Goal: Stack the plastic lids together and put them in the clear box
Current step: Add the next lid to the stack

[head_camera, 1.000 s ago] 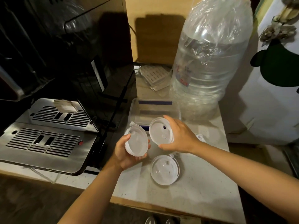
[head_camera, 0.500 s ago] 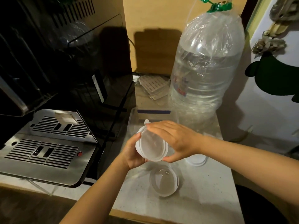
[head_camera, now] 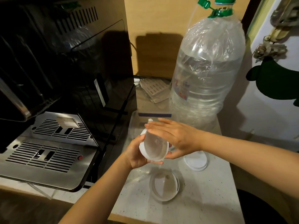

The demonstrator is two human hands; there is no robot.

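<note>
Plastic lids (head_camera: 153,147) sit nested in the left hand (head_camera: 135,155), tilted on edge above the counter (head_camera: 210,199) so the right hand (head_camera: 176,136) can press them together — its palm lies flat and open against them, gripping nothing. Left fingers curl closed around the rim. Two more lids (head_camera: 164,185) wait on the counter; the clear box (head_camera: 134,125) stands just behind the hands.

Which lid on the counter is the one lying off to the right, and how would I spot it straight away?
Start at the huge clear plastic water bottle with the green cap, standing at the back of the pale speckled counter. Just in front of its base, under the right hand, lies a round white plastic lid. Unlike the see-through round lid nearer the counter's front edge, it looks solid white.
</note>
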